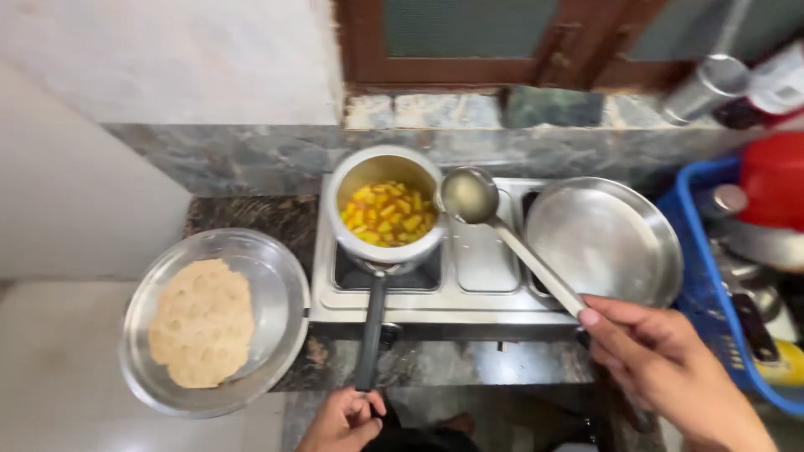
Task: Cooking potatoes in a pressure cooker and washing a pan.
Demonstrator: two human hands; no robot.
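Observation:
A steel pot (368, 172) holding yellow chopped food (388, 214) sits on the left burner of a steel stove (481, 268). My left hand (345, 421) grips the end of the pot's long dark handle (372, 326). My right hand (662, 364) holds a steel ladle (502, 230) by its handle. The ladle's bowl, filled with pale liquid, hovers just right of the pot's rim.
A large steel plate (280, 293) with flattened dough (203, 322) rests at the counter's left edge. A wide steel pan (603, 238) covers the right burner. A blue basket (699, 276) of utensils and a red container (775, 180) stand at the right. A window frame (469, 71) sits behind.

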